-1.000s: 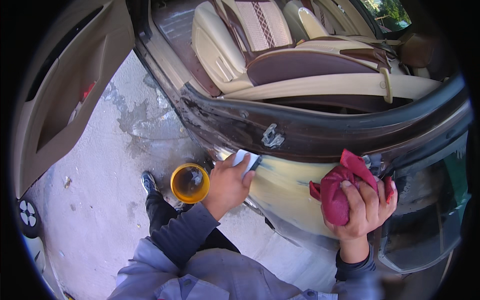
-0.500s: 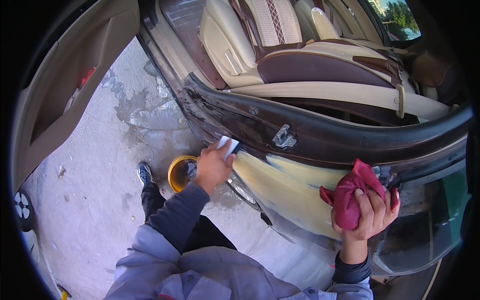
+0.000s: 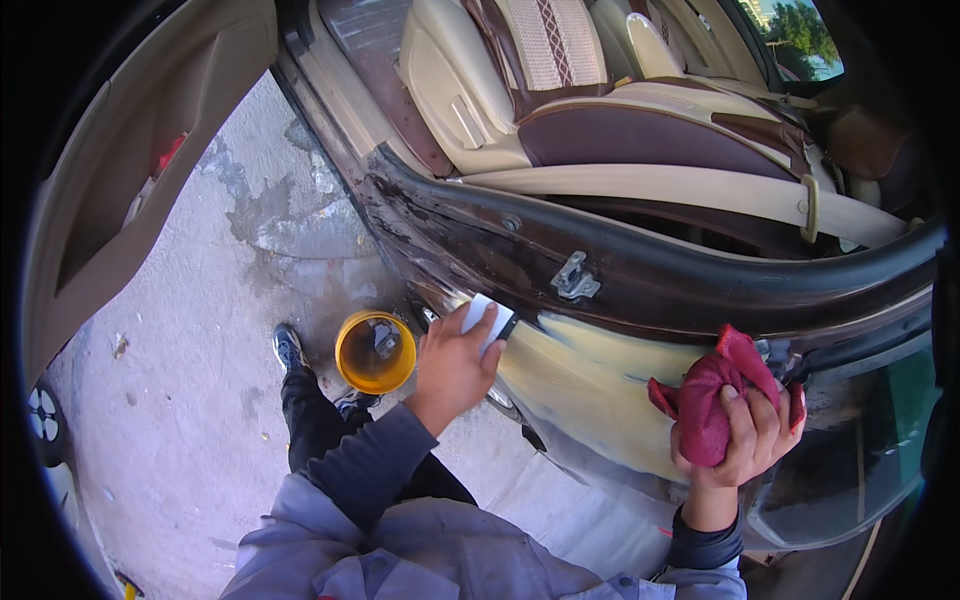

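My left hand grips a small white sanding block with a dark edge. Fingers lie over the block, which is against the car's body panel beside the door opening. Pale yellow filler covers much of that panel, with streaky, thinner edges. At the panel's right side, my right hand clutches a bunched dark red cloth, its corners sticking out past the fingers. The hand and cloth hide part of the filler's right end.
A yellow bucket holding liquid stands on the concrete floor, near my shoe. An open car door is at the left. Beyond the sill, a metal door striker, seat belt and beige-brown seat show.
My left hand and the sanding block have moved right along the panel, uncovering more of the bucket. My right hand, still around the cloth, has barely shifted.
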Tool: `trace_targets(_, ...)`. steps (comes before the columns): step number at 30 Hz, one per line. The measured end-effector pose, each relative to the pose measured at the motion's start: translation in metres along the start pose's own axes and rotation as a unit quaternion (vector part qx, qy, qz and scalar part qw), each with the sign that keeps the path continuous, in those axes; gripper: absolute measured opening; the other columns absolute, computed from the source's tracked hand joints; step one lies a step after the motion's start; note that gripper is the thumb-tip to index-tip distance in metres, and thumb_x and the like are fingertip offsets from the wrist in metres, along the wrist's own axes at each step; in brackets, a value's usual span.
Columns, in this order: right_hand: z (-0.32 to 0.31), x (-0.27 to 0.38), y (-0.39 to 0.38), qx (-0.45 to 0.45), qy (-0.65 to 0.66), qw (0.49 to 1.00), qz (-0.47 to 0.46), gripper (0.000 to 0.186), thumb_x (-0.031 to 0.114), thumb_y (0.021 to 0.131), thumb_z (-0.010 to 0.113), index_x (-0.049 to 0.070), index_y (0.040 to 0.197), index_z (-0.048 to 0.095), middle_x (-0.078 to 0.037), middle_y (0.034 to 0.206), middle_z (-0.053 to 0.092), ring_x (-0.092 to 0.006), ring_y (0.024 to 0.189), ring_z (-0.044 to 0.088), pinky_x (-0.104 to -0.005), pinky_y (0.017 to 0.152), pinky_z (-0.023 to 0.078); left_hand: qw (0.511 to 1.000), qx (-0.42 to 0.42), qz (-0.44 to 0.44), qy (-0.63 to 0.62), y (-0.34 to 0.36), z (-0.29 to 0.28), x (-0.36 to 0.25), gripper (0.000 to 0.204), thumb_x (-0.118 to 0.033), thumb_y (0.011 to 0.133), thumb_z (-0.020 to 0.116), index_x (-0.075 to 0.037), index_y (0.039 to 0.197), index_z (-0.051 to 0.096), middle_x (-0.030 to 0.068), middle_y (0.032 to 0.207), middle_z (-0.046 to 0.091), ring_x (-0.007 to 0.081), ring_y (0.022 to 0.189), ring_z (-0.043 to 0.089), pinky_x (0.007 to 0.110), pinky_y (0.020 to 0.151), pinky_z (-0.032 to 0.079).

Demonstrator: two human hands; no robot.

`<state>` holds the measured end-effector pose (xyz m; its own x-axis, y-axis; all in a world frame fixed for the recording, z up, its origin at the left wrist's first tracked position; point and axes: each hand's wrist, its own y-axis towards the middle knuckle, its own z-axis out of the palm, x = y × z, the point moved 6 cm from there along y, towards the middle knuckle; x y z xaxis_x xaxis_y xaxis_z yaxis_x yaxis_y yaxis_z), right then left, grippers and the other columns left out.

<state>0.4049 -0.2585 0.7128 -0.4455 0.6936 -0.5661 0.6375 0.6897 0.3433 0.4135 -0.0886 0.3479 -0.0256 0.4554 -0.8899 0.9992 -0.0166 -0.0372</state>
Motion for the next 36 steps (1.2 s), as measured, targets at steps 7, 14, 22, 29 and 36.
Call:
trace_targets(7, 0.003, -0.002, -0.006, -0.006, -0.006, 1.000, 0.010, 0.045, 0.045, 0.090, 0.072, 0.014, 0.123, 0.076, -0.016, 0.114, 0.075, -0.0418, 0.116, 0.070, -0.0636, 0.117, 0.042, 1.000, 0.012, -0.004, -0.026, -0.002, -0.005, -0.021, 0.052, -0.031, 0.097, 0.075, -0.013, 0.146, 0.071, 0.0252, 0.138, 0.069, 0.0464, 0.120, 0.066, 0.056, 0.106, 0.054)
trace_targets(14, 0.001, -0.002, -0.005, -0.015, 0.006, 1.000, 0.006, 0.044, 0.042, 0.089, 0.074, 0.015, 0.123, 0.077, -0.016, 0.114, 0.074, -0.0415, 0.115, 0.070, -0.0621, 0.116, 0.043, 0.994, -0.038, -0.098, -0.005, -0.004, -0.010, -0.006, 0.050, -0.028, 0.100, 0.072, -0.009, 0.146, 0.071, 0.0256, 0.142, 0.068, 0.0459, 0.122, 0.066, 0.055, 0.106, 0.053)
trace_targets(22, 0.002, 0.000, -0.003, -0.013, 0.008, 1.000, 0.008, 0.042, 0.038, 0.086, 0.074, 0.014, 0.121, 0.077, -0.017, 0.115, 0.074, -0.0415, 0.114, 0.071, -0.0615, 0.117, 0.042, 0.991, -0.085, -0.070, -0.074, -0.004, -0.013, -0.018, 0.053, -0.031, 0.099, 0.075, -0.009, 0.146, 0.071, 0.0295, 0.130, 0.072, 0.0463, 0.123, 0.067, 0.055, 0.109, 0.051)
trace_targets(29, 0.001, 0.002, -0.001, -0.010, 0.007, 1.000, 0.005, 0.044, 0.037, 0.085, 0.075, 0.013, 0.122, 0.077, -0.017, 0.114, 0.074, -0.0415, 0.113, 0.071, -0.0607, 0.117, 0.043, 0.998, -0.006, 0.030, -0.058, -0.020, -0.015, -0.059, 0.057, -0.029, 0.095, 0.081, -0.011, 0.148, 0.071, 0.0266, 0.140, 0.068, 0.0478, 0.118, 0.067, 0.052, 0.107, 0.053)
trace_targets(36, 0.001, 0.004, 0.003, -0.012, -0.021, 1.000, -0.015, 0.054, 0.033, 0.075, 0.077, 0.008, 0.124, 0.075, -0.017, 0.112, 0.075, -0.0433, 0.111, 0.072, -0.0596, 0.111, 0.048, 0.999, 0.048, -0.008, 0.016, -0.021, -0.013, -0.048, 0.053, -0.032, 0.098, 0.074, -0.014, 0.147, 0.071, 0.0274, 0.136, 0.068, 0.0464, 0.118, 0.066, 0.054, 0.106, 0.053)
